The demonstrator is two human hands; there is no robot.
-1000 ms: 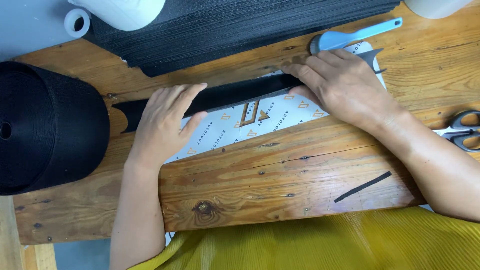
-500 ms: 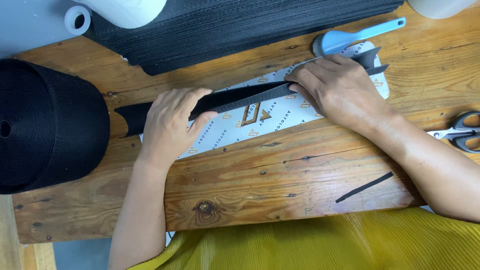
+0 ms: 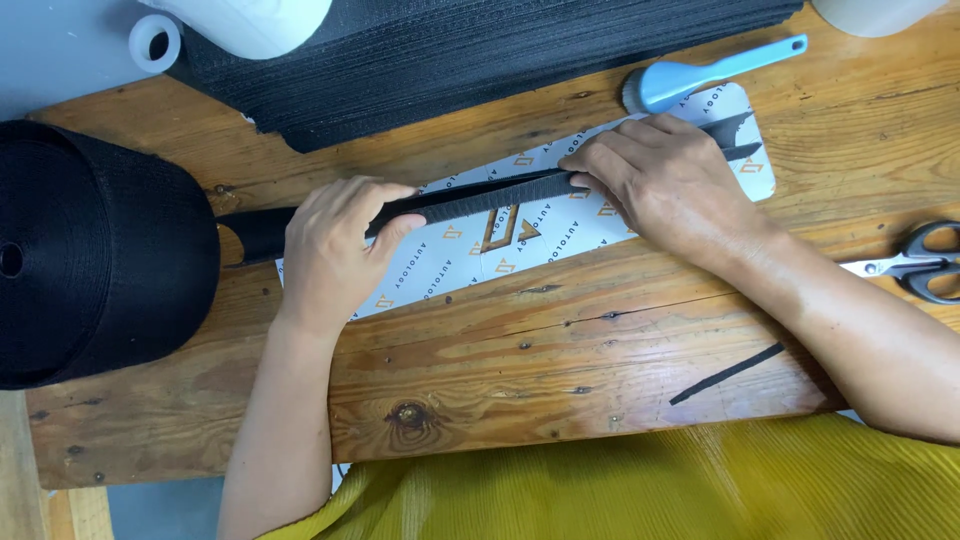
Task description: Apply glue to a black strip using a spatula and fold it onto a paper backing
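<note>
While both hands bear on it, the black strap (image 3: pixel 470 197) lies stretched along a white printed card (image 3: pixel 560 215) on the wooden desk (image 3: pixel 560 340). The left hand (image 3: pixel 330 245) has its grip closed around the strap, thumb on the near side and fingers curled over the far edge, and the strap looks turned partly on edge there. The right hand (image 3: pixel 665 180) presses down on the strap farther right, fingertips together at its top edge; whether it pinches the strap or only pins it flat cannot be told. Past the right hand, the strap's end (image 3: pixel 735 135) sticks out over the card's rounded corner.

To the left, the strap runs back to a big black roll (image 3: pixel 100 250) that stands at the desk's left edge. Behind the card lies a stack of black mesh sheets (image 3: pixel 480 50), touching the far side of the desk. A blue brush (image 3: pixel 690 75) rests just beyond the card, its handle pointing right. Scissors (image 3: pixel 915 262) lie at the right edge, partly out of view, near the right forearm. A thin black offcut (image 3: pixel 727 373) lies near the desk's front edge, under that forearm. Yellow cloth (image 3: pixel 620 480) fills the bottom of the view. A white spool (image 3: pixel 250 15) sits at the top left.
</note>
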